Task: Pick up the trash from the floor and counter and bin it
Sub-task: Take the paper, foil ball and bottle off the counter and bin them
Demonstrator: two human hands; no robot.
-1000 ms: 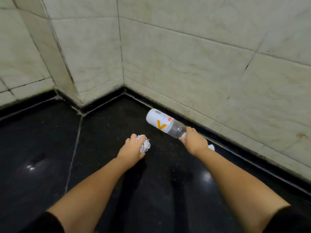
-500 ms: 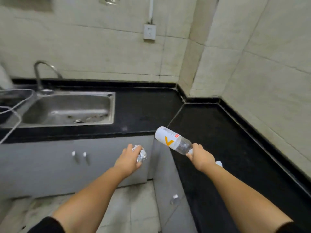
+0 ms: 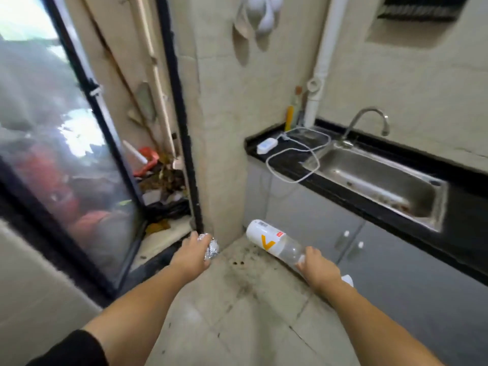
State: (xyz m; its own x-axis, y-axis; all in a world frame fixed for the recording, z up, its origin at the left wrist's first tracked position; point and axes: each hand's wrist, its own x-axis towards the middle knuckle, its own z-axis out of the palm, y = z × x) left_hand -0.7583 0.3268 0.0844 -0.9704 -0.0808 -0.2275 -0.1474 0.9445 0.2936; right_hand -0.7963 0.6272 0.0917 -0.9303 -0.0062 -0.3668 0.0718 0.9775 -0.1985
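My left hand [image 3: 191, 253] is closed around a crumpled ball of silver foil [image 3: 211, 249], held out in front of me above the floor. My right hand [image 3: 318, 268] grips an empty clear plastic bottle [image 3: 274, 243] by its neck. The bottle has a white label with an orange V, and its base points up and to the left. A bit of white shows just below my right wrist. No bin is in view.
A black counter [image 3: 293, 165] with a steel sink [image 3: 377, 175], a tap, and a white charger with its cable runs along the right. Grey cabinets stand under it. A glass door [image 3: 63, 143] fills the left, with clutter behind its frame. Stained pale floor tiles [image 3: 253, 313] lie ahead.
The view has swung left from the counter corner, past the sink, to the glass door and floor. Both hands keep the same hold on the foil ball and the bottle.
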